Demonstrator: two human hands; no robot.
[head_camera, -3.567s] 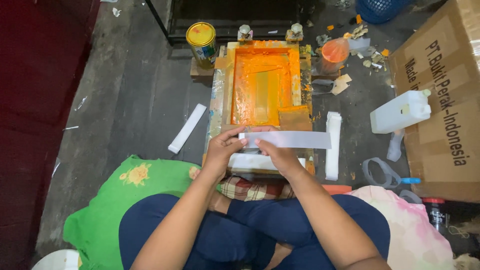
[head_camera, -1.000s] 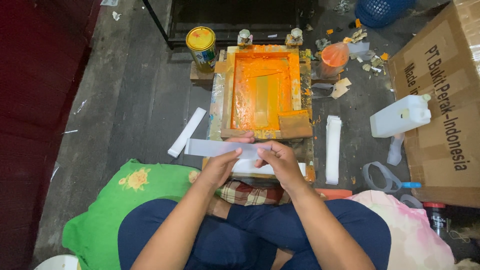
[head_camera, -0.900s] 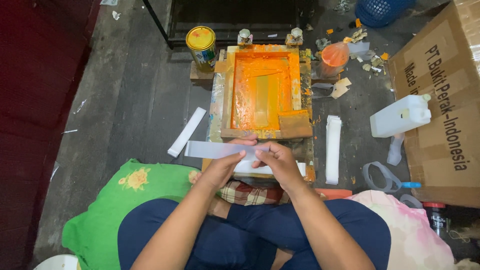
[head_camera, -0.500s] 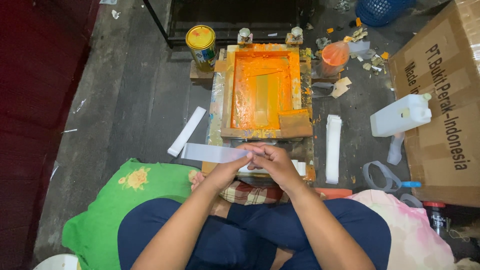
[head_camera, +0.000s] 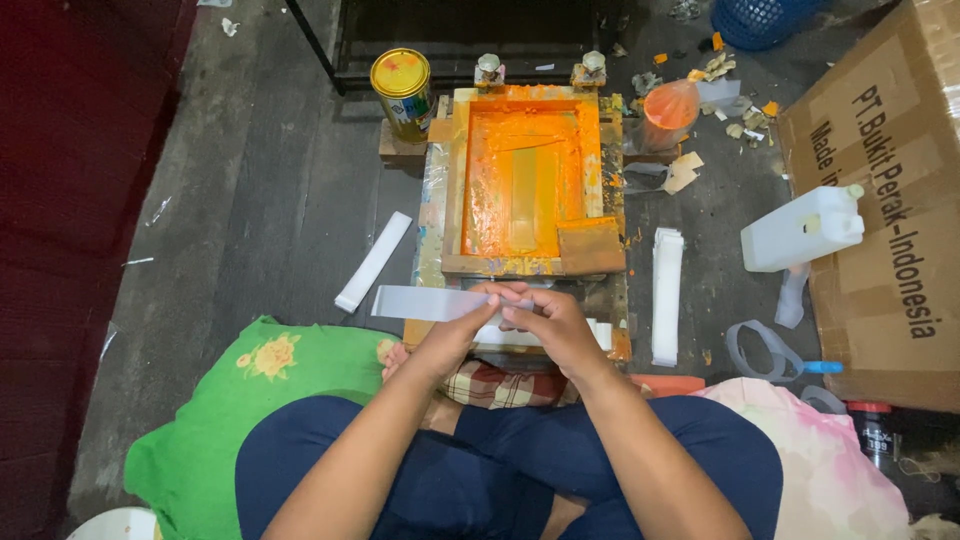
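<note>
Your left hand (head_camera: 445, 340) and right hand (head_camera: 550, 325) meet just in front of the near edge of the orange screen-printing frame (head_camera: 525, 180), and both pinch the same white strip (head_camera: 430, 302). The fingers of each hand are closed on the strip's right end, while the rest of it sticks out level to your left, above the floor. Under your hands, a small pile of white strips (head_camera: 500, 335) lies at the near edge of the printing board.

A second stack of strips (head_camera: 666, 295) lies on the floor beside the board's right edge, and a single strip (head_camera: 373, 261) lies slanted on the floor off its left edge. A yellow-lidded tin (head_camera: 402, 90) stands at the board's far left corner, an orange-stained cup (head_camera: 668, 113) at its far right corner. A white plastic jug (head_camera: 800, 228) lies against the cardboard box (head_camera: 890, 200) on your right. A green cloth (head_camera: 250, 400) covers the floor by your left knee.
</note>
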